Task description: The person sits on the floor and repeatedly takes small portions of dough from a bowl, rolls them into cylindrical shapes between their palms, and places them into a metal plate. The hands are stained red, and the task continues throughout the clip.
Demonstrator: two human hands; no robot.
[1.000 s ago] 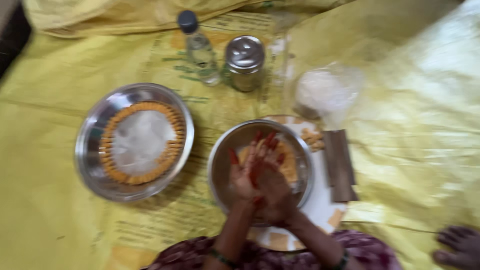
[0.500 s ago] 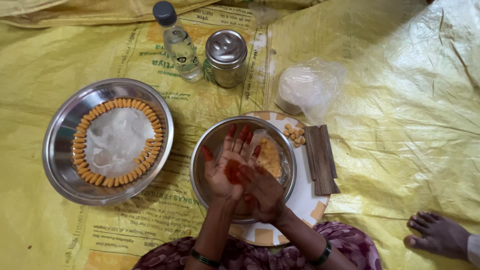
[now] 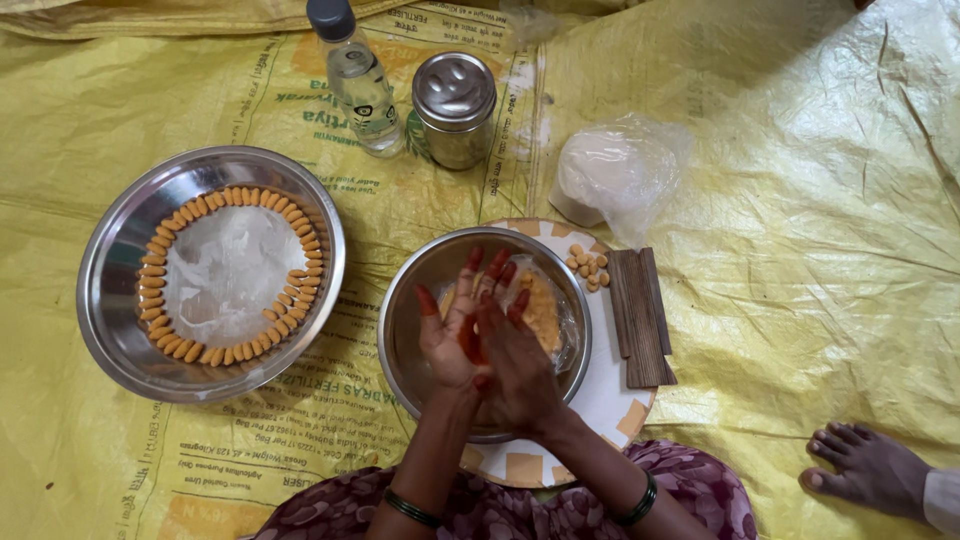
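Yellow sheeting (image 3: 800, 250) covers the floor; at lower centre we press our left hand (image 3: 450, 335) and right hand (image 3: 515, 365) flat together, fingers straight, above a steel bowl (image 3: 405, 330); whether anything lies between them we cannot tell.

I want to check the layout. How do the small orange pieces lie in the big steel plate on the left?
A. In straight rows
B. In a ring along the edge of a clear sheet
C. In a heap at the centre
B: the orange pieces curve around the clear sheet in the plate.
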